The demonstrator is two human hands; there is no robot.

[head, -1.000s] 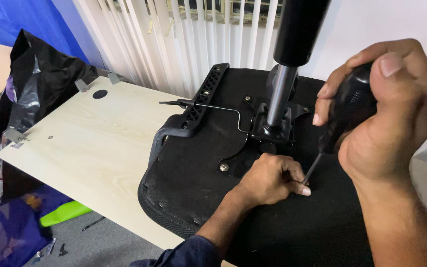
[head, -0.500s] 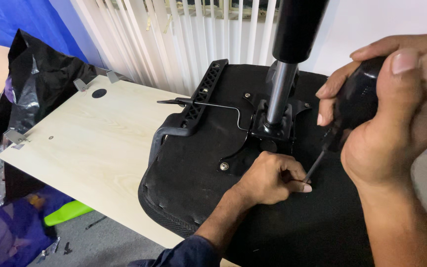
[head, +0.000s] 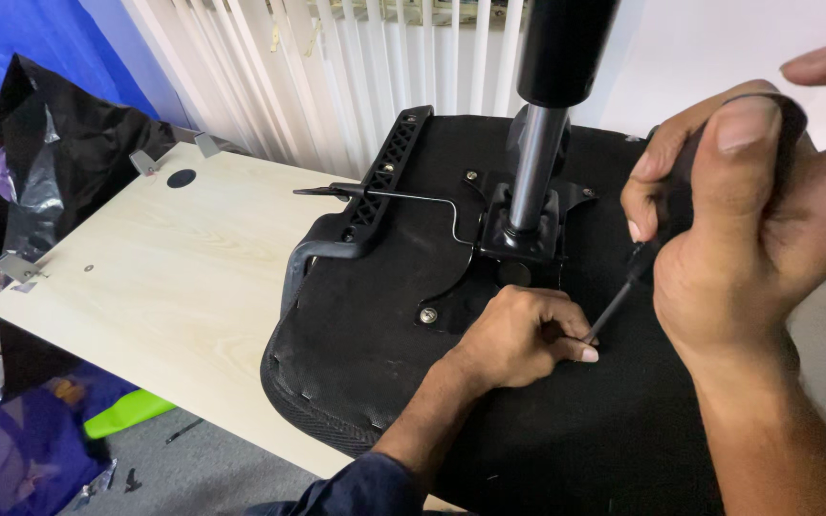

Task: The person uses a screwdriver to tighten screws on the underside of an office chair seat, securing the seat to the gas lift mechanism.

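- While my right hand (head: 767, 220) is nearest the camera, it is closed tight around the black handle of a screwdriver (head: 666, 225), thumb pressed on top, with the thin shaft slanting down and to the left.
- My left hand (head: 518, 334) lies curled on the black underside of the chair seat (head: 547, 449), fingers pinched together right at the screwdriver's tip; whatever they pinch is too small for me to tell.
- My dark blue sleeve (head: 356, 489) shows at the bottom edge.
- Just beyond my left hand, a silver bolt (head: 427, 314) sits in the black metal plate (head: 470, 277) fixed to the seat.
- From that plate a grey metal column (head: 535, 182) rises upright into a thick black tube (head: 566, 48).
- To the left of the column, a thin lever rod (head: 403, 197) sticks out sideways, and a black armrest bracket (head: 375, 196) runs along the seat's edge.
- Under the seat lies a pale wooden board (head: 155, 277) with a round hole (head: 181, 178) near its far corner.
- Crumpled plastic bags (head: 40, 172) sit at the left, and white blinds (head: 336, 67) hang behind.
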